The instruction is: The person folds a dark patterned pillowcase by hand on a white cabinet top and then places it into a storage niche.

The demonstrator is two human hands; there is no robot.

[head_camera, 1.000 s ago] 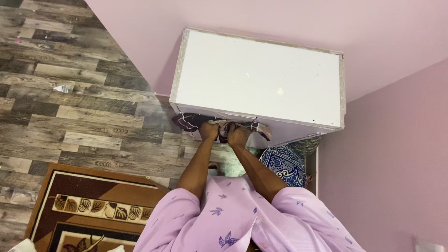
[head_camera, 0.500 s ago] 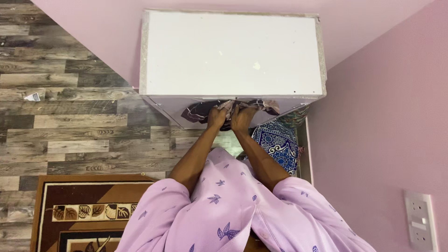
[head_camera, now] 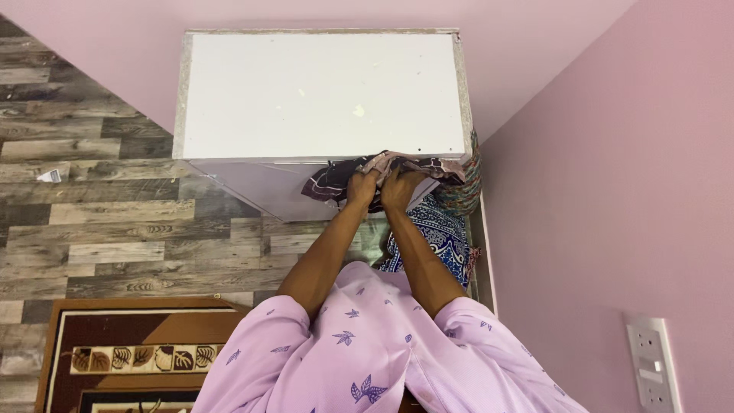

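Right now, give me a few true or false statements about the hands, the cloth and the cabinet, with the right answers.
1. Both hands grip the dark patterned cloth. True: the left hand and right hand clutch it together.
2. The white cabinet stands against a green wall. False: the walls are pink.
3. A blue patterned fabric lies below the hands. True.
4. The floor is bare tile. False: it is wood-look plank floor with a brown rug.
5. The sleeves are plain white. False: lilac with leaf prints.

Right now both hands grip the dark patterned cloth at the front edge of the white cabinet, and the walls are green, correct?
Not quite: the walls are pink, not green, as the head view shows. The rest holds: left hand and right hand grip the dark patterned cloth at the white cabinet front edge.
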